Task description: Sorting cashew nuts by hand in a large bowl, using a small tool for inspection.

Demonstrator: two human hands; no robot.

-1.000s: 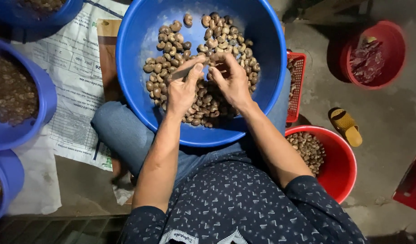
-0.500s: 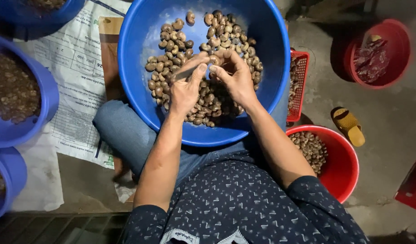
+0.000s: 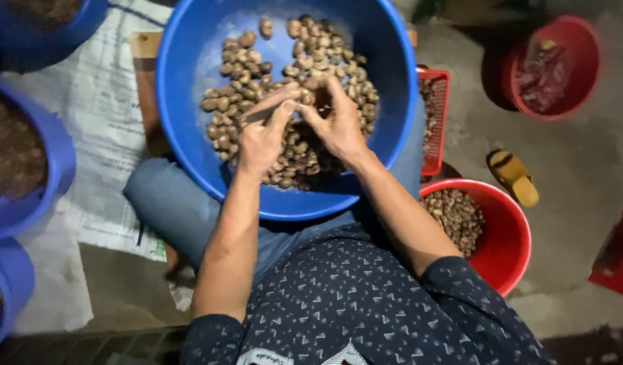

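Pinching one nut (image 3: 307,99) between them, the left hand (image 3: 260,138) and right hand (image 3: 336,125) meet fingertip to fingertip over the nuts (image 3: 244,74) in the blue basin (image 3: 189,145); a red bucket (image 3: 511,260) sits beside the right forearm.

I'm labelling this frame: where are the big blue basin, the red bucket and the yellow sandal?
big blue basin (image 3: 189,145), head view, left inner wall.
red bucket (image 3: 511,251), head view, right inner wall.
yellow sandal (image 3: 511,176), head view, its strap.

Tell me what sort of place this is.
Probably a small nut-shelling work spot on a bare concrete floor: a blue basin of nuts in the lap, a red bucket of nuts, and more tubs around.
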